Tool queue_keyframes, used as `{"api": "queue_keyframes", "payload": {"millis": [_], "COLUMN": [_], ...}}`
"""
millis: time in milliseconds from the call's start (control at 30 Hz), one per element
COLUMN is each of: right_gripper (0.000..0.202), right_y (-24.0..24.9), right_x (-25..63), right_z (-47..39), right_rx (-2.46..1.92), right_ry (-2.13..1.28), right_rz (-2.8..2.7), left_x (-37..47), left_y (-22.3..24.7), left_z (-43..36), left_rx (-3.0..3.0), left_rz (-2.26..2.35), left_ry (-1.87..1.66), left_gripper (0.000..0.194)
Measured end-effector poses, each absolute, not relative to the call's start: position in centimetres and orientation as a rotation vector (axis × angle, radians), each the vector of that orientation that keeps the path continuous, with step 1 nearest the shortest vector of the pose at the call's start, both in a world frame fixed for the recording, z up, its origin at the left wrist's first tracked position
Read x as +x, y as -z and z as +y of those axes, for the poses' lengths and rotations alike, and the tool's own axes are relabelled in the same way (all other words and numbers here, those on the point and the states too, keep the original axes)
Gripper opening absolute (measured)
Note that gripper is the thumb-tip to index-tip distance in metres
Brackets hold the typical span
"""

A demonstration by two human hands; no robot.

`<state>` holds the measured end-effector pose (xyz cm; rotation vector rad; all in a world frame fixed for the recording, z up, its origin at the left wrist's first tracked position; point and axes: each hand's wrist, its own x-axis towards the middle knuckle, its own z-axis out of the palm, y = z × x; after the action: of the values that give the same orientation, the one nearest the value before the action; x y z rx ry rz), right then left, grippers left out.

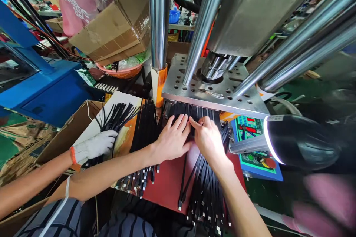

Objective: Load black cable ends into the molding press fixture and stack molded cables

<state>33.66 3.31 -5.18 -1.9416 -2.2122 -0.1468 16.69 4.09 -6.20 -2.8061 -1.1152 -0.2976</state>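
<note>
My left hand lies flat, fingers stretched forward onto the dark mould beneath the press plate. Beside it, my right hand has its index finger stretched toward the left fingertips while the other fingers curl over the cable ends; what they pinch, if anything, is hidden. Black cables with small metal plugs run from under my right hand down over the red board. Left of my hands lies another row of black cables. A co-worker's white-gloved hand rests at a bunch of black cables.
The steel press plate and its shiny columns stand just above my fingers. At right are a control panel and a black lamp-like cylinder. A cardboard box stands left; an orange basket is behind.
</note>
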Motion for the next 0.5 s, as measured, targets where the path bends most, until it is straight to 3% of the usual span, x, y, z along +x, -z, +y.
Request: {"api": "queue_keyframes", "payload": {"millis": [100,300,500], "right_gripper": [0.052,0.045,0.051], "right_y": [4.7,5.1,4.0], "right_x": [33.2,33.7,34.1], "right_z": [5.8,11.0,14.1], "right_rx": [-2.080,-1.997,-1.944], "right_ry": [0.167,0.170,0.171], "right_rz": [-2.188,-2.183,-2.103], "left_x": [17.3,18.7,19.6], "left_y": [5.0,4.5,3.3], "left_z": [7.0,12.4,15.7], "left_rx": [-2.854,-2.893,-2.956], "left_rz": [-1.188,-1.213,-1.159], "left_ry": [0.281,0.318,0.365], "left_gripper": [0.064,0.047,0.036]}}
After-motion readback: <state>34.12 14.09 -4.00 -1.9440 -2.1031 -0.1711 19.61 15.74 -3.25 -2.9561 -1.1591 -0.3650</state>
